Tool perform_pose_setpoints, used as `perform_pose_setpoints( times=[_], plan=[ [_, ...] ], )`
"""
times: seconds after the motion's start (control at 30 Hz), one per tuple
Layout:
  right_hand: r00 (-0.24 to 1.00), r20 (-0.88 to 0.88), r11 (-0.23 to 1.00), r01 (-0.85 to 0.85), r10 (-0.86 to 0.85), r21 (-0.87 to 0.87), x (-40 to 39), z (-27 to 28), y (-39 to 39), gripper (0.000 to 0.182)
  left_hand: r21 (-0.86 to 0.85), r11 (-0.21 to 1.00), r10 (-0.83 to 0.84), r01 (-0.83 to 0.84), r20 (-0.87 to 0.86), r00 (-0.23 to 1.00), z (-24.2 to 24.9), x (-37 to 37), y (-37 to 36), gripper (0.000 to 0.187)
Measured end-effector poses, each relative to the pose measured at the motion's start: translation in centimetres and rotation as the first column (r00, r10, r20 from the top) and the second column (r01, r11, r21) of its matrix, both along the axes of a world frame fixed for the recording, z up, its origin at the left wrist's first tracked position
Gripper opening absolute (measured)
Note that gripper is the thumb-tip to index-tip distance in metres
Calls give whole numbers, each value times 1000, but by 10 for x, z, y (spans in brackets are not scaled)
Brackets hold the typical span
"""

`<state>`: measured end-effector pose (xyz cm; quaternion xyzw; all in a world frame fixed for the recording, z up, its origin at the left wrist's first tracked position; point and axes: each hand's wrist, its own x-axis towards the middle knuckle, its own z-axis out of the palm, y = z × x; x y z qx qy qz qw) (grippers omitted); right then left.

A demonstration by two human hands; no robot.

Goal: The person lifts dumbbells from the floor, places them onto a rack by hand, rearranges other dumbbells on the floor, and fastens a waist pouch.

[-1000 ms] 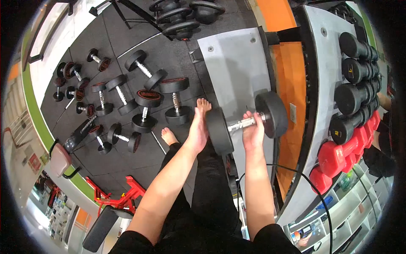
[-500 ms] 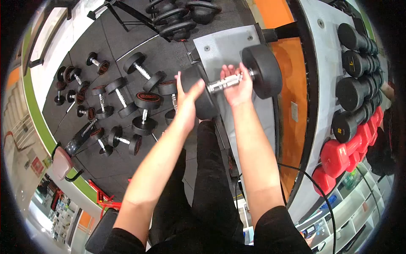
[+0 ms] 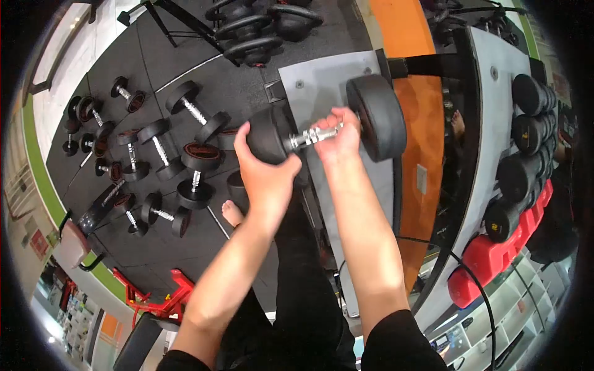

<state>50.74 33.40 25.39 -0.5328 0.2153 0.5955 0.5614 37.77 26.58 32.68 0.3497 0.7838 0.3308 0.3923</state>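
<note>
A large black dumbbell [image 3: 385, 117] with a shiny knurled handle is held up in front of me, over the grey shelf [image 3: 294, 99] of a rack. My left hand [image 3: 267, 176] cups its left head from below, thumb and fingers spread around the rim. My right hand [image 3: 339, 137] is wrapped around the handle close to the right head, palm up under the bar. The dumbbell lies roughly level, its right end slightly higher. Part of the left head's lower side is hidden by my left hand.
Several dumbbells [image 3: 162, 148] lie scattered on the dark floor mat at left. Kettlebells [image 3: 250, 46] stand at the top. On the upper shelf [image 3: 504, 65] at right are black dumbbells [image 3: 520, 176] and red dumbbells [image 3: 486, 256]. A bare foot [image 3: 232, 213] shows below.
My left hand has slid from the side of the left head to beneath it. The dumbbell has shifted slightly left and down in view, and the view has turned a little.
</note>
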Motion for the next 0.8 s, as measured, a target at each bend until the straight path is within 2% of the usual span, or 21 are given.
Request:
perform_pose_setpoints(
  times=[0.07, 0.1, 0.23, 0.37, 0.4, 0.47, 0.53, 0.6, 0.63, 0.67, 0.73, 0.77, 0.8],
  plan=[
    [996, -88, 994, -41, 31, -103, 13, 16, -13, 28, -47, 999, 29, -27, 38, 999, 30, 17, -10, 88],
    [991, -131, 988, -36, 16, -148, 18, 23, -16, 28, -14, 1000, 24, -24, -2, 1000, 40, 23, -8, 87],
    [978, -202, 983, -84, 50, -162, 36, 39, -24, 29, 35, 998, -53, 58, -130, 990, 67, 40, -7, 81],
    [988, -149, 980, -61, 33, -188, 51, 43, -13, 29, 73, 992, -98, 107, -118, 988, 60, 45, 2, 76],
    [994, -75, 985, -88, 77, -147, 55, 40, -10, 28, 55, 993, -99, 105, -113, 989, 57, 49, 1, 76],
    [993, -57, 964, -112, 101, -241, 62, 32, 9, 27, -5, 996, -92, 92, 19, 996, 51, 51, 17, 77],
    [994, -69, 964, -95, 80, -248, 54, 29, 21, 26, -60, 992, -116, 114, -27, 993, 38, 41, 29, 73],
    [996, -57, 960, -76, 63, -269, 51, 23, 23, 27, -79, 989, -120, 122, 30, 992, 34, 36, 37, 73],
    [995, -68, 969, -88, 74, -229, 51, 26, 24, 27, -57, 981, -186, 184, -25, 982, 34, 35, 41, 75],
    [988, -152, 967, -73, 37, -242, 56, 20, 26, 28, -82, 980, -184, 182, -26, 983, 36, 33, 39, 75],
    [990, -137, 964, -76, 42, -254, 53, 30, 30, 30, -108, 979, -175, 172, -25, 984, 39, 28, 50, 79],
    [988, -144, 965, -84, 49, -250, 50, 29, 29, 30, -36, 986, -160, 160, -1, 987, 31, 18, 46, 84],
    [990, -132, 971, -83, 54, -226, 50, 25, 25, 32, -29, 999, 39, -29, 417, 908, 23, 7, 41, 79]
  ],
)
